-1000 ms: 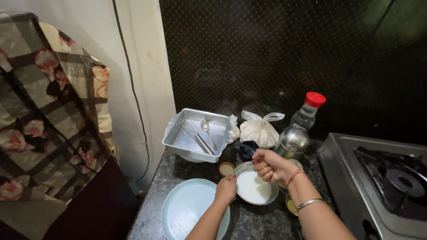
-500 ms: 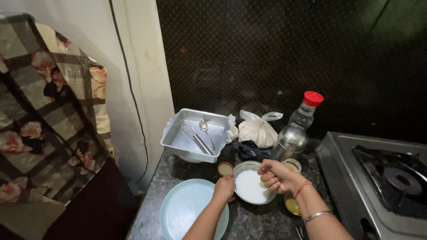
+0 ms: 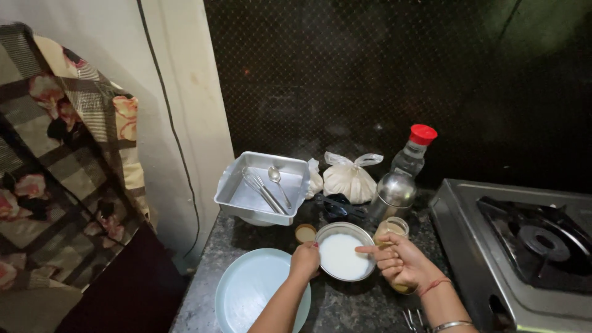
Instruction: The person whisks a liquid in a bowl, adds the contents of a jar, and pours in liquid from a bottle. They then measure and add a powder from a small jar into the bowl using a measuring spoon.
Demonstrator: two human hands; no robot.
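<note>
On the dark speckled counter (image 3: 345, 305), a pale blue plate (image 3: 246, 293) lies at the left below a metal tray (image 3: 237, 197) holding a whisk (image 3: 262, 188) and spoon (image 3: 279, 182). Beside the plate, the left hand (image 3: 305, 259) grips the rim of a round steel bowl of white liquid (image 3: 342, 254), standing upright. Over the bowl's right edge the right hand (image 3: 401, 262) has loosely curled fingers, forefinger pointing left, with a red-capped clear bottle (image 3: 413, 154) behind and a gas stove (image 3: 524, 246) at right.

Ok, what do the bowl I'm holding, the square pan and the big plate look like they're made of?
The bowl looks like metal, probably steel: thin shiny rim, white liquid inside. The square pan seems a duller, brushed metal, maybe aluminium, with grey matte walls. The plate looks like pale blue plastic or melamine, smooth and not shiny; hard to tell which.
</note>
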